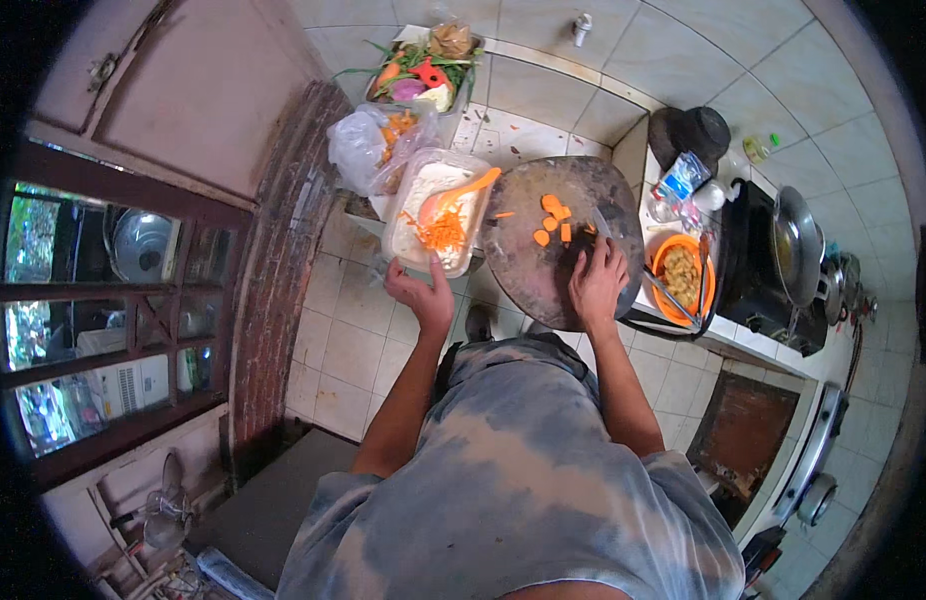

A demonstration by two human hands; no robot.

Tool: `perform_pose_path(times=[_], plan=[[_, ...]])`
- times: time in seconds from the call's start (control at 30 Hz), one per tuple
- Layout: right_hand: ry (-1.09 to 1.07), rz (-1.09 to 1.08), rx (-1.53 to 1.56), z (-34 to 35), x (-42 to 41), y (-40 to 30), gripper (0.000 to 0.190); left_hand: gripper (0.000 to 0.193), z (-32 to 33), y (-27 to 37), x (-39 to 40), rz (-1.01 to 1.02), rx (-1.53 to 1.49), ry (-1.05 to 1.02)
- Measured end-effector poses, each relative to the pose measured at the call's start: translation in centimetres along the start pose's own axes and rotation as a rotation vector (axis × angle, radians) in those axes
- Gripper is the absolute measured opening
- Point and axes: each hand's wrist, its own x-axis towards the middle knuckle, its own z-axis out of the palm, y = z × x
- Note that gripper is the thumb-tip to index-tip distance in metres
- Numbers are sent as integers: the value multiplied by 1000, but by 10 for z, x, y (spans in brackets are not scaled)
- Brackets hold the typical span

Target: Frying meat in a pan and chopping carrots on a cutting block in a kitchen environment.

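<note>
My left hand (pixel 424 291) has its fingers at the near rim of a rectangular plastic tub (pixel 394 234). Inside the tub lie a white food, shredded carrot (pixel 442 231) and an orange spoon (pixel 470 190). My right hand (pixel 599 279) rests over the right side of a round wooden chopping board (pixel 519 202), its fingers at what looks like a knife (pixel 601 223); the grip is partly hidden. Several cut carrot pieces (pixel 551 204) lie on the board, left of the right hand. A thin carrot sliver (pixel 505 215) is near the board's left edge.
Behind the tub are a plastic bag (pixel 358 146) with orange pieces and a tray of vegetables (pixel 463 96). At the right stand an orange bowl (pixel 660 301) of food with tongs, a black stove (pixel 748 277), a wok (pixel 789 240) and a dark stone mortar (pixel 699 135).
</note>
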Motion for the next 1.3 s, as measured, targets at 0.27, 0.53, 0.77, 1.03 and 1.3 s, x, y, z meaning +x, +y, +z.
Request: perform_pose_path(times=[0.27,0.53,0.77,1.03,1.3], plan=[[-188,-8,73,-3,5,45,42,47,21,121,-42,639,-128,-825],[-259,16,150,4,28,85,44,47,82,137,-80,765,99,-785],[-141,-23,389,7,24,102,50,39,106,139,-78,715,119,-846],[-158,68,611,-40,2,78,34,29,109,131,-80,752,-67,-830],[-194,166,592,-39,-18,50,36,29,113,126,-70,805,-175,-923]])
